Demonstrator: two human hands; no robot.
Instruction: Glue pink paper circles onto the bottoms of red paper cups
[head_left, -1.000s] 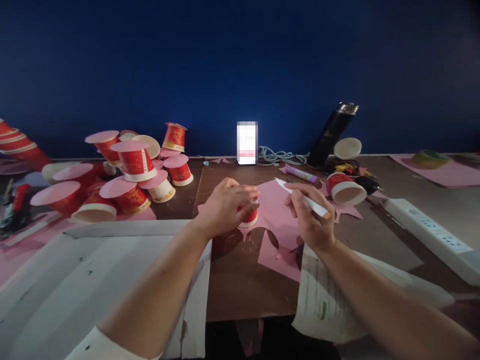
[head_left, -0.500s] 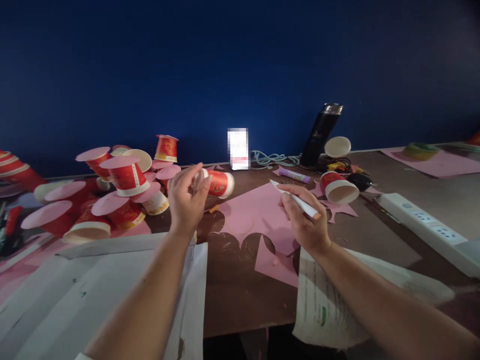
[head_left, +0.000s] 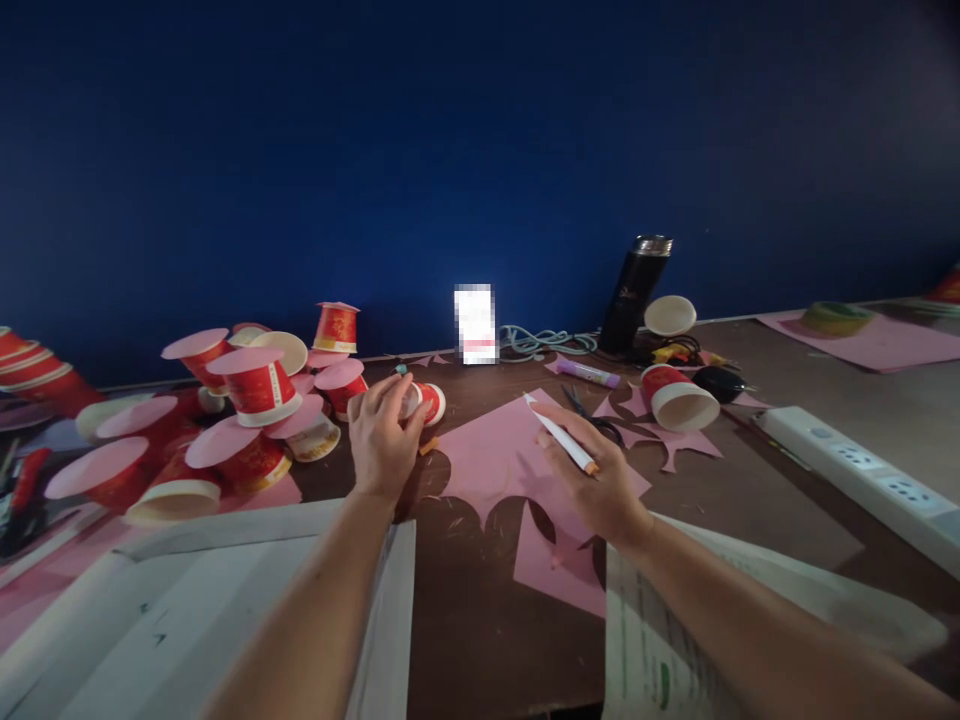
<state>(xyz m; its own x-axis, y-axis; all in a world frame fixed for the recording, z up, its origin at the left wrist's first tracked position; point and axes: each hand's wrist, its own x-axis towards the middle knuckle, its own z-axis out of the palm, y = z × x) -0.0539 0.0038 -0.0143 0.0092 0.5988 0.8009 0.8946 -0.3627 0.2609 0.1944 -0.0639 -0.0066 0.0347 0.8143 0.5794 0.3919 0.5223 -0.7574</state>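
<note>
White marker (head_left: 564, 438) slants through the right grip (head_left: 596, 488), jutting out ahead.

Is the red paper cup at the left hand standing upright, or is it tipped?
Tipped: the red paper cup is on its side, its red wall running sideways, a pale end toward the left hand.

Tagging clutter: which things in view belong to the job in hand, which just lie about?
Likely job: white pen in right hand; red cup at left hand; cut pink sheet.
Likely lying about: power strip; black flask.
</note>
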